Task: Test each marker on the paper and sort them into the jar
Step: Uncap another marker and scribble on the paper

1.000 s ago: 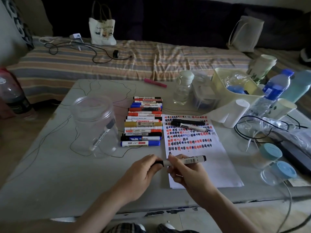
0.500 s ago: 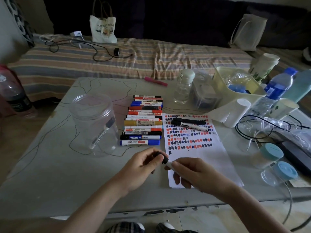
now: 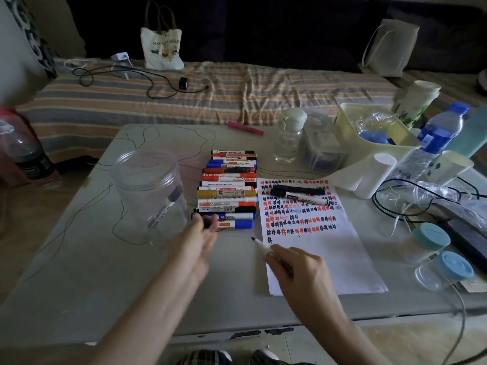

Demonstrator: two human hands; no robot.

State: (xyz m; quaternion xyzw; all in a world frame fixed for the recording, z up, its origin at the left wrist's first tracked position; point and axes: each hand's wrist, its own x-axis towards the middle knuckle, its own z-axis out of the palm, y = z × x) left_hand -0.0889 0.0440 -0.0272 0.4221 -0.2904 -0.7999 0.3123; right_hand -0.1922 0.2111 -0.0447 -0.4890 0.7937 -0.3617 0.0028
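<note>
Marker (image 3: 261, 246) sits in your right hand (image 3: 300, 270), pinched between curled fingers like a pen, with its bare black tip pointing up and left, just off the left edge of the paper (image 3: 329, 262); you hold it that way so the tip can reach the blank white part below the rows of red, blue and black marks; your left hand (image 3: 200, 241) reaches toward the near end of the marker row (image 3: 228, 196), fingers mostly straight; a small dark thing, likely the cap (image 3: 208, 223), is at its fingertips, but blur hides whether you grip it; the jar (image 3: 150, 191) stands open to the left of the row with one marker leaning inside; two black markers (image 3: 299, 194) lie on the top of the paper
</note>
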